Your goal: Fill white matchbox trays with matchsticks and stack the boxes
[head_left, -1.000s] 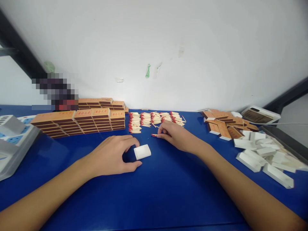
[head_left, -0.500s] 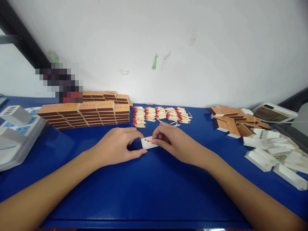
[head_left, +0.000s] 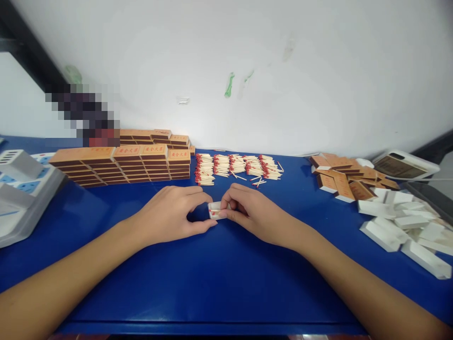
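A small white matchbox tray [head_left: 213,206] with red-tipped matches [head_left: 214,212] in it is at the middle of the blue table. My left hand [head_left: 173,212] curves round the tray's left end, thumb at the near corner and fingers at the far one. Over the tray's right part, my right hand [head_left: 253,212] pinches with thumb and forefinger at the matches; its fingertips hide part of them. Beyond the hands lie several piles of loose matches [head_left: 221,166] in a row, with a few strays [head_left: 259,182] in front.
Stacked brown matchboxes [head_left: 141,165] stand at the left behind my left hand. Further left is a white power strip [head_left: 31,212] with plugs. To the right lie matchbox sleeves [head_left: 339,177], white trays [head_left: 399,222] and a phone-like object [head_left: 403,163]. A white wall [head_left: 265,113] rises behind.
My right hand has shifted slightly left and into the tray, and the matches there lie differently. A match that stuck up by its fingers now shows lying before the middle pile.
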